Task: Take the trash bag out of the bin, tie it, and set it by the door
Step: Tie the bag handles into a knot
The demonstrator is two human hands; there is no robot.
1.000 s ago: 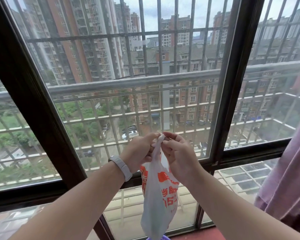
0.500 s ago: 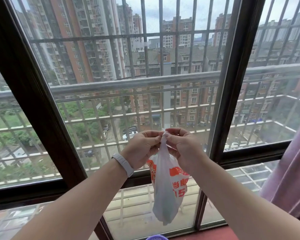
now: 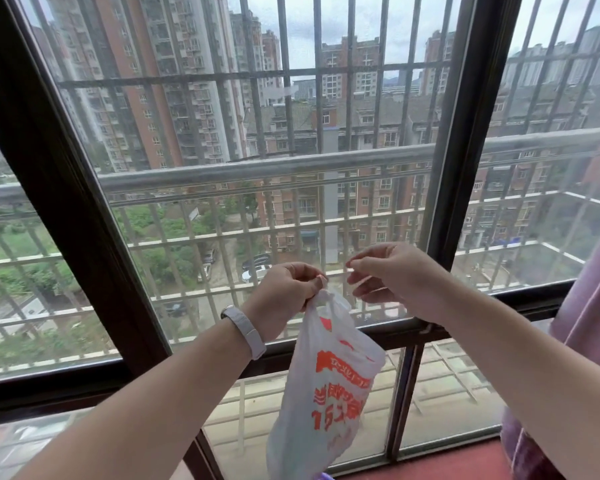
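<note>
A white plastic trash bag [image 3: 329,389] with orange print hangs in the air in front of the window. My left hand [image 3: 284,292], with a white band on its wrist, pinches the gathered top of the bag. My right hand [image 3: 392,278] is a little to the right of the bag's top, fingers loosely curled, and whether it still pinches a thin strip of the bag is unclear. The bin and the door are out of view.
A large window with a dark frame [image 3: 465,133] and outer metal bars fills the view. A pink curtain [image 3: 589,334] hangs at the right edge. A red sill [image 3: 458,465] runs along the bottom right.
My right hand has come off the bag's top and moved right, away from my left hand. The bag now hangs from my left hand and has swung slightly right.
</note>
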